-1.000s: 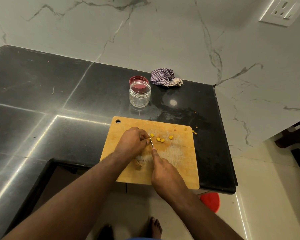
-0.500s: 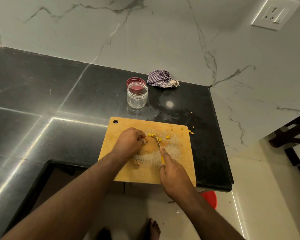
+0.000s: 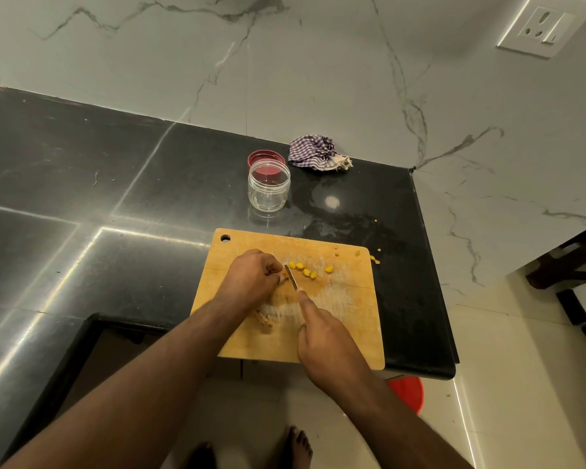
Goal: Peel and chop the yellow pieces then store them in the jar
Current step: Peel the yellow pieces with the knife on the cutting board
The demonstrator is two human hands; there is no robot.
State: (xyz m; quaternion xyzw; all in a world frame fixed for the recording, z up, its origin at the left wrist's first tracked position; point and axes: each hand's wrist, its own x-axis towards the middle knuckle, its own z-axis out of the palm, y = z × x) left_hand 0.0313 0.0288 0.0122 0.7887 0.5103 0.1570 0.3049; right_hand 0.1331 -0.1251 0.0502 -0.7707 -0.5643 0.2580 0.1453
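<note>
On a wooden cutting board (image 3: pixel 345 319) at the near edge of a black stone tabletop (image 3: pixel 82 184), several small yellow pieces (image 3: pixel 307 272) lie in a loose row near the board's far side. At their nine o'clock, the left hand (image 3: pixel 252 277) curls its fingers down over another small piece, pinning it to the board; that piece is mostly hidden under the fingertips. Touching those fingertips is the thin blade of a knife (image 3: pixel 291 277), angled from the far left toward the near right. The right hand (image 3: pixel 325 343) is wrapped around the knife's handle, its index finger stretched along the top of the blade. A little heap of pale peelings (image 3: pixel 266 319) sits on the board between the two wrists. A few yellow crumbs (image 3: pixel 374 259) lie just off the board's far right corner. At twelve o'clock from the board, well apart from it, stands an open clear jar (image 3: pixel 269 189). Its red lid (image 3: pixel 264 158) lies just behind it, and a crumpled checked cloth (image 3: pixel 317 154) rests at the lid's three o'clock, against a marble wall (image 3: pixel 285 62). At the wall's upper right is a white socket (image 3: pixel 545 27).
</note>
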